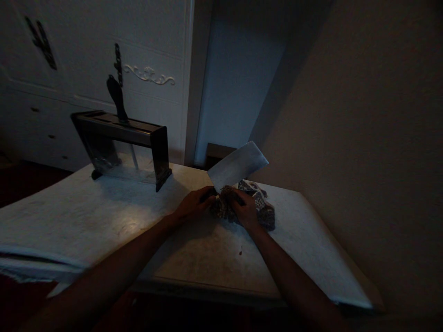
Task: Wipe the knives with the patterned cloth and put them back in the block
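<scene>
A cleaver (238, 165) with a broad pale blade is tilted up to the right above the table. My left hand (195, 203) is closed round its dark handle, at the blade's lower left end. Just right of that, my right hand (245, 208) grips a bunched, patterned dark cloth (266, 216) close to the base of the blade. Part of the cloth hangs down onto the table and part lies beyond my right hand. The dim light hides whether the bunched cloth touches the blade.
On the left of the pale-topped table (114, 221) stands a dark knife block (121, 124) with clear sides; a black knife handle (116, 97) sticks out of its top. White cabinets (148, 37) are behind it. A wall (363, 115) borders the table's right side.
</scene>
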Demonstrator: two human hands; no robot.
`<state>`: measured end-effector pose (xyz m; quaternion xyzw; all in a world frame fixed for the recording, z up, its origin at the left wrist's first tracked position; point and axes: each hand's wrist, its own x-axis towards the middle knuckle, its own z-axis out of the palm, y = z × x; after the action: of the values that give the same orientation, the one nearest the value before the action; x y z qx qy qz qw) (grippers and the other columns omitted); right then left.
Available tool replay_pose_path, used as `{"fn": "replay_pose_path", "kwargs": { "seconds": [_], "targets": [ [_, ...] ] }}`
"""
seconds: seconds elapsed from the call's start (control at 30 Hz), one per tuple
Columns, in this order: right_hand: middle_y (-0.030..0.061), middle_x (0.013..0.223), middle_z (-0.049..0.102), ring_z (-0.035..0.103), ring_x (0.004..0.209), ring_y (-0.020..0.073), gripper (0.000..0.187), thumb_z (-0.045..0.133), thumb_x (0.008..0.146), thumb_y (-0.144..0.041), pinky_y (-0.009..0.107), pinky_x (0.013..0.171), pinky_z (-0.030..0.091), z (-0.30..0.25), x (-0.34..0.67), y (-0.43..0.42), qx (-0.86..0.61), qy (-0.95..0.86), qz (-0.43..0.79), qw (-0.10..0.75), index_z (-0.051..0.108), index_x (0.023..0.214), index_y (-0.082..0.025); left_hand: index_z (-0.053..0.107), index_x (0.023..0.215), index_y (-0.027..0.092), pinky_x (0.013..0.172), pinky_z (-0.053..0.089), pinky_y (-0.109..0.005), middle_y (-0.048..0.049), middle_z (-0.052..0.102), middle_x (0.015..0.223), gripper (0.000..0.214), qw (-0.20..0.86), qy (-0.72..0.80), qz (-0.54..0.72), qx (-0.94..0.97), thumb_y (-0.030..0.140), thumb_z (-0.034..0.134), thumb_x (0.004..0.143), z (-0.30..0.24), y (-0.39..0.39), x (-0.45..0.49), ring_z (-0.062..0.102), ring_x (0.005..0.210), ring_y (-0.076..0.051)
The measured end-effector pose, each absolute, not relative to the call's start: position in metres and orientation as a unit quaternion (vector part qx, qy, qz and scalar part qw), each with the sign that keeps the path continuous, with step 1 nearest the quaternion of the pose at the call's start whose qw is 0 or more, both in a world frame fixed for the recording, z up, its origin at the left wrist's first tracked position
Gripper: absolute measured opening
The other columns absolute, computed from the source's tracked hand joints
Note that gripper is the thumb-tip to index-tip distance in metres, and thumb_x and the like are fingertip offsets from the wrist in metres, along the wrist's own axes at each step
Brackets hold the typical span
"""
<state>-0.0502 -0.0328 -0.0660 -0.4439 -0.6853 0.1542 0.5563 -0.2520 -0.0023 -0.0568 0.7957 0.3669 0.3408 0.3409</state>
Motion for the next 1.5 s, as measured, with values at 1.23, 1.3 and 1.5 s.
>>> {"fn": "replay_pose_path", "kwargs": {
  "seconds": [1.23, 1.3, 1.5],
  "targets": [
    [0.0048, 0.088, 0.061, 0.056, 0.083, 0.0208, 0.013, 0.062, 0.077, -0.017, 0.033, 0.075, 0.042, -0.063, -0.065, -0.036, -0.524, -0.733, -0.103, 0.421, 0.058, 0.089, -0.019, 0.049, 0.078, 0.016, 0.026, 0.020, -0.017, 0.0037, 0.040, 0.044, 0.047, 0.866, 0.192, 0.259, 0.382, 0.054, 0.030, 0.095, -0.059, -0.007, -0.239, 0.022, 0.026, -0.006],
    [0.0038, 0.086, 0.061, 0.056, 0.081, 0.0204, 0.014, 0.063, 0.075, -0.015, 0.032, 0.074, 0.040, -0.063, -0.065, -0.033, -0.548, -0.717, -0.102, 0.419, 0.057, 0.087, -0.020, 0.048, 0.078, 0.016, 0.026, 0.020, -0.016, 0.0042, 0.039, 0.043, 0.046, 0.874, 0.182, 0.276, 0.357, 0.052, 0.027, 0.096, -0.057, -0.005, -0.240, 0.021, 0.026, -0.006],
    [0.0028, 0.085, 0.060, 0.055, 0.082, 0.0205, 0.015, 0.063, 0.071, -0.017, 0.031, 0.073, 0.039, -0.062, -0.047, -0.025, -0.611, -0.637, -0.080, 0.464, 0.053, 0.082, -0.019, 0.049, 0.076, 0.016, 0.027, 0.024, -0.017, 0.0061, 0.034, 0.044, 0.049, 0.892, 0.137, 0.315, 0.294, 0.052, 0.023, 0.097, -0.053, 0.003, -0.251, 0.016, 0.026, -0.005]
  ]
}}
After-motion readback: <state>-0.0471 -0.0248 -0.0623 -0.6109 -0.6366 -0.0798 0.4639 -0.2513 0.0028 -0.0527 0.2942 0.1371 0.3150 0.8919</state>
